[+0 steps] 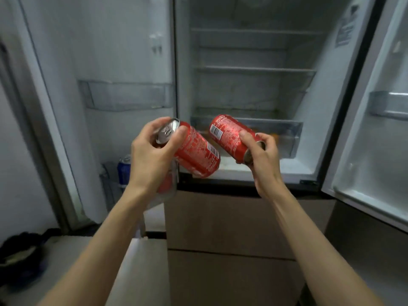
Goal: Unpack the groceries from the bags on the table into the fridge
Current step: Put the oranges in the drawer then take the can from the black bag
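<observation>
Your left hand [152, 151] and right hand [260, 155] each clamp curled fingers round a tilted red aluminium drink can [196, 151] [229, 138] before the open fridge [254, 69]; rigid, smooth, probably slippery, best gripped mid-wall.

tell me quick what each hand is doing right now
Left hand: holding a red soda can by its top end.
Right hand: holding a second red can, tilted.

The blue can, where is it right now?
In the head view the blue can stands low on the left, in the open left fridge door's bottom shelf, just left of the left hand.
</observation>
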The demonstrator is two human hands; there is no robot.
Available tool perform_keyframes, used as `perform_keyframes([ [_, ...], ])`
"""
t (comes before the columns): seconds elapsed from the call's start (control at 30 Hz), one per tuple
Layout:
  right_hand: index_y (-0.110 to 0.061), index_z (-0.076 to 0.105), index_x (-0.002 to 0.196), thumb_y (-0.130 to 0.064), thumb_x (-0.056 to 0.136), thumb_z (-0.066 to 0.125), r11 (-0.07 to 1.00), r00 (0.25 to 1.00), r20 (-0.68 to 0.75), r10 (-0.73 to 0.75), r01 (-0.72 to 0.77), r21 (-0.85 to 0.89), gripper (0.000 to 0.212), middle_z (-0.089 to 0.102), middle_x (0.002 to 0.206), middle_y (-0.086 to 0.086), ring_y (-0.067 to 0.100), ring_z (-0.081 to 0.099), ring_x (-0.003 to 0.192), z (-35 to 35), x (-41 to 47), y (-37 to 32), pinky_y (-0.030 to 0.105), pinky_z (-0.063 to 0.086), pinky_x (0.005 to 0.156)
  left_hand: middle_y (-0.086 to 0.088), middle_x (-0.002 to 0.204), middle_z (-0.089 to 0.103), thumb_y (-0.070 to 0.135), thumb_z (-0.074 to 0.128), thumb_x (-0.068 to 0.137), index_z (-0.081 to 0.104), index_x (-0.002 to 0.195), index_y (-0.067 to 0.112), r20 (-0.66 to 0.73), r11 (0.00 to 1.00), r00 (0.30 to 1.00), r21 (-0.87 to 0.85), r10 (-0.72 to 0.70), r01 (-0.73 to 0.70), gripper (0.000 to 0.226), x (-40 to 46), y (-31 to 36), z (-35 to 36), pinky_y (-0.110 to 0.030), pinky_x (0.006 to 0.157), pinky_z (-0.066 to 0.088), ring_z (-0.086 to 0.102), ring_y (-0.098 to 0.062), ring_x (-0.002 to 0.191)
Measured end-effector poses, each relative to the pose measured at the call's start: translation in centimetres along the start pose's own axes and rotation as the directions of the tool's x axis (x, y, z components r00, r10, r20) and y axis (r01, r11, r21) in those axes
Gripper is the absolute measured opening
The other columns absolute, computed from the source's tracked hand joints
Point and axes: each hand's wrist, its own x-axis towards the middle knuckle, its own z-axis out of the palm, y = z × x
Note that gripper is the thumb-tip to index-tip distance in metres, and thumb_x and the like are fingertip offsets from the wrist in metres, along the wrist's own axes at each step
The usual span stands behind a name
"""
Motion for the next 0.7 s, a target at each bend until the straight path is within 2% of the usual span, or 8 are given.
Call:
perform_keyframes([
  [0.1, -0.018, 0.049, 0.112, -0.028, 0.082, 0.067, 0.992, 0.991, 0.049, -0.124, 0.122, 0.043, 0.036, 0.055, 0.112, 0.005, 0.020, 0.060, 0.098, 3.1, 3.6, -2.9, 0.024, 0.055, 0.070, 0.011, 0.094, 0.064, 0.032, 0.069, 0.081, 0.061, 0.107, 0.025, -0.090, 0.987, 0.984, 0.062, 0.155, -0.150, 0.028, 3.9, 3.7, -0.4, -0.014, 0.070, 0.049, 0.060, 0.005, 0.077],
  [0.2, -0.020, 0.051, 0.116, -0.028, 0.082, 0.068, 0.974, 0.974, 0.062, -0.216, 0.210, 0.084, 0.039, 0.055, 0.115, 0.006, 0.024, 0.060, 0.103, 6.2, 6.5, -5.6, 0.034, 0.056, 0.076, 0.012, 0.090, 0.063, 0.034, 0.070, 0.080, 0.060, 0.106, 0.023, -0.148, 0.964, 0.954, 0.097, 0.259, -0.247, 0.031, 7.6, 6.9, -1.3, -0.016, 0.072, 0.051, 0.060, 0.007, 0.072],
  [0.3, -0.018, 0.043, 0.118, -0.028, 0.083, 0.066, 0.956, 0.958, 0.067, -0.279, 0.270, 0.116, 0.043, 0.050, 0.116, 0.008, 0.023, 0.057, 0.102, 8.8, 8.8, -8.2, 0.030, 0.055, 0.070, 0.008, 0.090, 0.065, 0.041, 0.072, 0.075, 0.061, 0.108, 0.022, -0.189, 0.932, 0.916, 0.154, 0.354, -0.328, 0.040, 11.2, 9.7, -3.0, -0.013, 0.067, 0.049, 0.060, 0.006, 0.072],
  [0.37, -0.018, 0.038, 0.115, -0.029, 0.084, 0.065, 0.944, 0.940, 0.102, -0.324, 0.315, 0.098, 0.043, 0.048, 0.111, 0.004, 0.021, 0.056, 0.100, 10.5, 10.0, -9.7, 0.031, 0.055, 0.069, 0.002, 0.096, 0.066, 0.044, 0.072, 0.075, 0.060, 0.112, 0.019, -0.186, 0.913, 0.903, 0.218, 0.386, -0.345, 0.046, 13.5, 11.4, -4.1, -0.016, 0.067, 0.049, 0.061, 0.000, 0.078],
  [0.43, -0.018, 0.040, 0.113, -0.031, 0.082, 0.068, 0.923, 0.915, 0.127, -0.382, 0.385, 0.006, 0.043, 0.050, 0.099, -0.004, 0.018, 0.055, 0.097, 12.3, 11.2, -10.7, 0.040, 0.056, 0.076, -0.001, 0.099, 0.065, 0.046, 0.071, 0.076, 0.057, 0.116, 0.018, -0.182, 0.887, 0.902, 0.336, 0.392, -0.318, 0.051, 15.4, 12.5, -4.8, -0.023, 0.073, 0.051, 0.062, -0.007, 0.084],
  [0.5, -0.017, 0.049, 0.112, -0.033, 0.079, 0.070, 0.894, 0.892, 0.147, -0.426, 0.440, -0.079, 0.043, 0.055, 0.096, -0.003, 0.021, 0.059, 0.096, 14.0, 12.3, -11.5, 0.049, 0.054, 0.083, -0.005, 0.102, 0.066, 0.054, 0.071, 0.071, 0.055, 0.114, 0.021, -0.194, 0.838, 0.900, 0.478, 0.392, -0.262, 0.056, 16.9, 12.7, -5.1, -0.033, 0.082, 0.052, 0.064, -0.018, 0.093],
  [0.6, -0.019, 0.056, 0.119, -0.039, 0.078, 0.068, 0.833, 0.864, 0.243, -0.440, 0.494, -0.247, 0.047, 0.062, 0.106, 0.005, 0.025, 0.061, 0.099, 15.9, 13.2, -11.9, 0.047, 0.054, 0.085, -0.009, 0.112, 0.066, 0.061, 0.067, 0.070, 0.053, 0.113, 0.021, -0.156, 0.734, 0.932, 0.663, 0.327, -0.147, 0.061, 17.9, 12.0, -5.1, -0.041, 0.087, 0.051, 0.061, -0.028, 0.102],
  [0.7, -0.019, 0.050, 0.127, -0.042, 0.080, 0.065, 0.741, 0.827, 0.367, -0.425, 0.551, -0.385, 0.054, 0.060, 0.120, 0.008, 0.024, 0.057, 0.108, 17.1, 13.5, -11.4, 0.040, 0.051, 0.091, -0.011, 0.117, 0.063, 0.064, 0.061, 0.074, 0.052, 0.117, 0.019, -0.133, 0.613, 0.962, 0.789, 0.237, -0.042, 0.063, 18.4, 10.7, -5.0, -0.039, 0.087, 0.049, 0.059, -0.031, 0.106],
])
